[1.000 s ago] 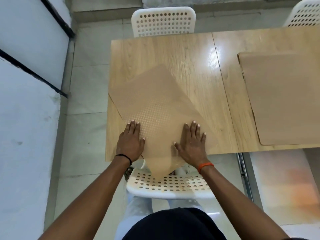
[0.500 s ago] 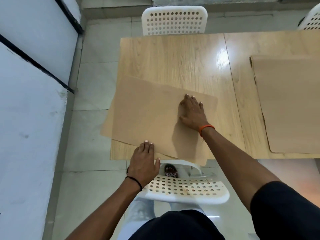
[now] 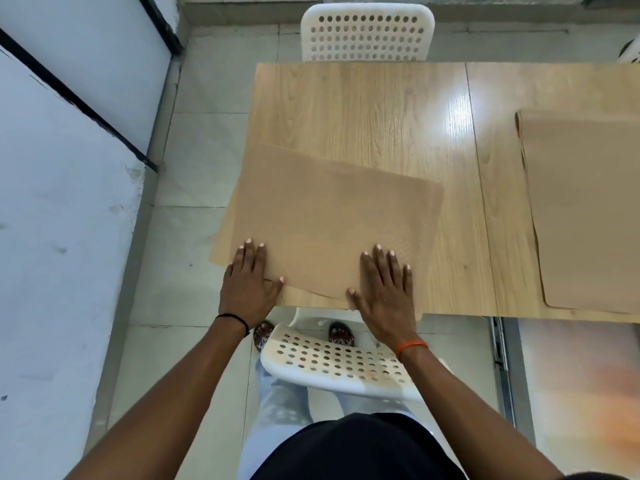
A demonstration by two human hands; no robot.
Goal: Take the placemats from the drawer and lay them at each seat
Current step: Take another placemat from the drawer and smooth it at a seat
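Observation:
A tan placemat (image 3: 332,216) lies on the near left end of the wooden table (image 3: 374,109), slightly skewed, with its left edge hanging past the table's side. My left hand (image 3: 249,282) lies flat on its near left corner, fingers straight. My right hand (image 3: 384,289) presses flat on its near right part, fingers spread. A second tan placemat (image 3: 585,209) lies flat on the table to the right, cut off by the frame edge.
A white perforated chair (image 3: 332,362) stands between me and the table's near edge. Another white chair (image 3: 367,32) stands at the far side. A white wall with black strips (image 3: 69,168) runs along the left. A metal rail (image 3: 498,358) lies on the floor at right.
The placemat went from diamond-wise to nearly square with the table edge. My right hand came back from the mat's middle to its near edge; my left hand moved onto the near left corner.

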